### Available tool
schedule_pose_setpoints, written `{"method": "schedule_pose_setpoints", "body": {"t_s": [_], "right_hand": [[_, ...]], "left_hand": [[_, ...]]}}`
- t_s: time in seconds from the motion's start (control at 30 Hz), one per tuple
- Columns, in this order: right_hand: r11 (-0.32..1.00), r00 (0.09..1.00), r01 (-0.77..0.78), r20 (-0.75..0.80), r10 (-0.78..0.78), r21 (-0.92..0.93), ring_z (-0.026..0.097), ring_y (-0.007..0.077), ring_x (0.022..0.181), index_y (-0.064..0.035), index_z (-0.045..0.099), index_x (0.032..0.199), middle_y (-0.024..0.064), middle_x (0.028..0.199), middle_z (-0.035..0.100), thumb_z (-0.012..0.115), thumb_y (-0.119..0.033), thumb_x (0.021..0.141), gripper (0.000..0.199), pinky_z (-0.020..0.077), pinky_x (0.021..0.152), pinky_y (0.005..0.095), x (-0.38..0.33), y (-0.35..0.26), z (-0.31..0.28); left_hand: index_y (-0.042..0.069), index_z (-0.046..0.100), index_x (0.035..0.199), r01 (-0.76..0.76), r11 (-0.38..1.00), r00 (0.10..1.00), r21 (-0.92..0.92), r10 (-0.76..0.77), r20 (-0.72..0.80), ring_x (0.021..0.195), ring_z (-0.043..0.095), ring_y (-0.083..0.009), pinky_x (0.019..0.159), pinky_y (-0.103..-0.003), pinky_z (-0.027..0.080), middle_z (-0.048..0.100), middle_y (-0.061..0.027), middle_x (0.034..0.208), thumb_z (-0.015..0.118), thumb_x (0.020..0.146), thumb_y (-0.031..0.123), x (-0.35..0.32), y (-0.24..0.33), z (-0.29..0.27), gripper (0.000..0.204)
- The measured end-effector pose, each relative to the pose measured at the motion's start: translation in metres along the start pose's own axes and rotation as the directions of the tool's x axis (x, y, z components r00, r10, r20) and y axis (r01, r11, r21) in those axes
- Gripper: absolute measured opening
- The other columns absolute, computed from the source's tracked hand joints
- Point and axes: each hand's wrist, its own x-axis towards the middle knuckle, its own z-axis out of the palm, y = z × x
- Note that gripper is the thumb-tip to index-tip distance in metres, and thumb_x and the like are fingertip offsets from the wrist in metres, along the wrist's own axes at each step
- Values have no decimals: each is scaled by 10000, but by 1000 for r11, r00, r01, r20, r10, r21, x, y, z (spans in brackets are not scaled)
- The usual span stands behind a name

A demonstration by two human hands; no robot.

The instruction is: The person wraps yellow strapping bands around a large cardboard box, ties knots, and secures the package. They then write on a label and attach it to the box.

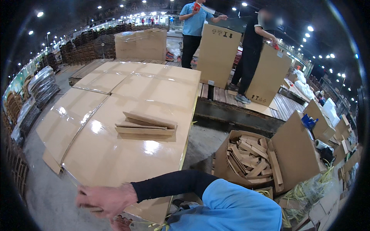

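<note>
My right hand, at the end of a black-sleeved arm, reaches across the near left corner of a large flat stack of brown cardboard. Its fingers are closed and slightly blurred, with the edge of a cardboard strip showing beneath them. Just below, at the lower edge, my left hand shows only in part, fingers curled; what they hold is hidden. Yellow strapping runs beside it along the stack's near edge. Clear tape crosses the stack's top, where several folded cardboard strips lie together.
An open carton full of cardboard scraps stands right of the stack. Tangled yellow straps lie at the lower right. Beyond, two people stand on a slatted platform with tall cartons.
</note>
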Motion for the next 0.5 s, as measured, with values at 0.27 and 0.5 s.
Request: {"method": "schedule_pose_setpoints", "body": {"t_s": [0.27,0.5], "right_hand": [[957,960,-241,186,210,162,534,327,984,-43,489,1153,151,1032,484,702,-91,764,446,454,834,452,-50,27,43],[951,969,-222,157,191,217,538,311,964,-55,490,1175,137,1049,497,700,-58,756,469,457,847,433,-67,24,48]], "left_hand": [[74,538,1336,-25,1000,999,-9,26,39,1039,623,-284,948,-494,493,654,-125,1190,464,1047,419,10,-8,0,456],[65,556,1310,-68,997,991,-27,64,-117,1069,625,-291,939,-488,497,659,-135,1196,464,1048,410,4,-23,8,443]]}}
